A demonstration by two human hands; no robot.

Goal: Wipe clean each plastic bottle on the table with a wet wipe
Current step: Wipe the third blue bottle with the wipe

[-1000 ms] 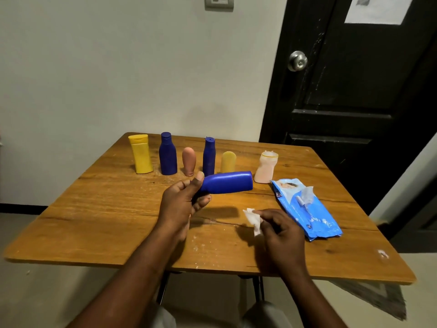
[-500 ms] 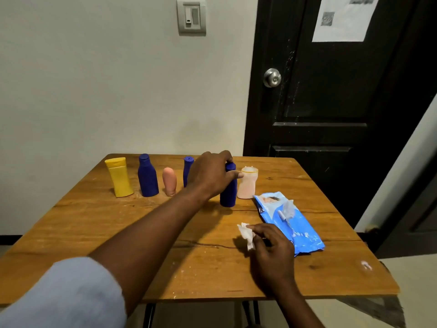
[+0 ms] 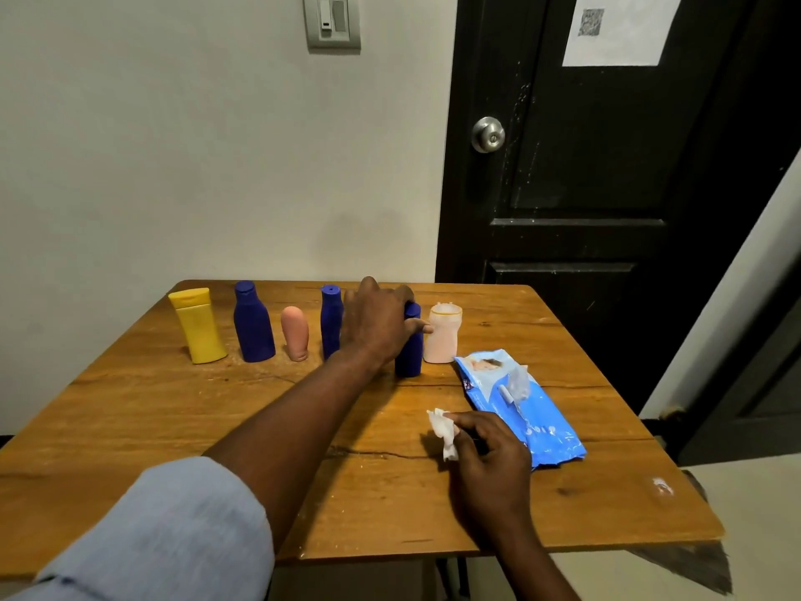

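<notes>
To the left of the left hand [image 3: 377, 323], a yellow bottle [image 3: 197, 325], a wide blue bottle [image 3: 253, 325], a pink bottle [image 3: 294, 334] and a slim blue bottle [image 3: 330, 318] stand in a row on the table [image 3: 173, 427]. That hand grips the top of an upright dark blue bottle [image 3: 409, 357] — a pale pink bottle [image 3: 442, 338] stands just to its right. Nearer, the right hand [image 3: 490, 461] pinches a crumpled wet wipe [image 3: 443, 429], with the blue wipe pack [image 3: 520, 409] just to its right

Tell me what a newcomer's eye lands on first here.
The left hand grips a standing dark blue bottle in the row of bottles near the far edge of the table. Nearer, the right hand pinches a crumpled white wet wipe beside a blue wipes pack.
</notes>
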